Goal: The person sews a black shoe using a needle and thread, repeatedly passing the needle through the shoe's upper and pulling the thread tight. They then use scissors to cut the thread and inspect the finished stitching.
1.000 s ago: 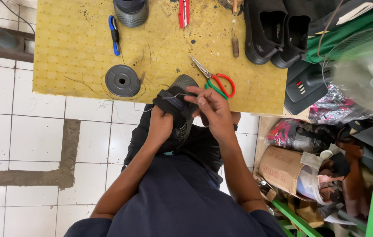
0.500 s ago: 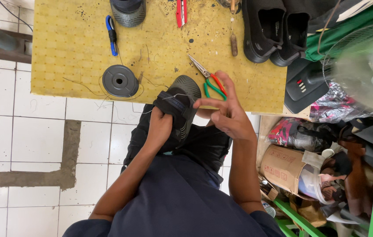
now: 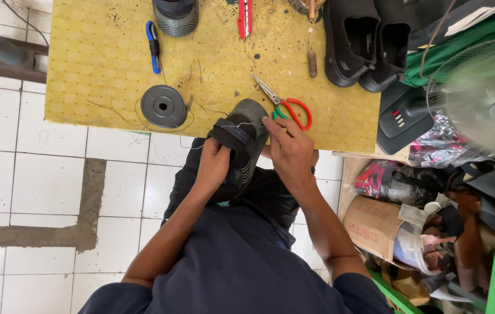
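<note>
A dark shoe (image 3: 241, 145) with a grey sole rests upside down on my lap, against the edge of the yellow worktable (image 3: 107, 70). My left hand (image 3: 213, 166) grips it by the upper. At its toe end, my right hand (image 3: 289, 150) pinches a thin thread between closed fingers. Red-and-green-handled scissors (image 3: 289, 107) lie on the table just beyond my right hand. A grey spool of thread (image 3: 163, 106) sits to the left of the shoe, loose thread trailing around it.
On the table are a blue-handled tool (image 3: 153, 46), another shoe (image 3: 176, 14) at the far edge, a red knife (image 3: 243, 17), an awl (image 3: 312, 61) and a pair of black shoes (image 3: 366, 40). A running fan (image 3: 486, 96) and cluttered boxes (image 3: 387, 227) stand right.
My right hand has come down from beside the scissors to the toe of the shoe. The left hand keeps its grip on the shoe.
</note>
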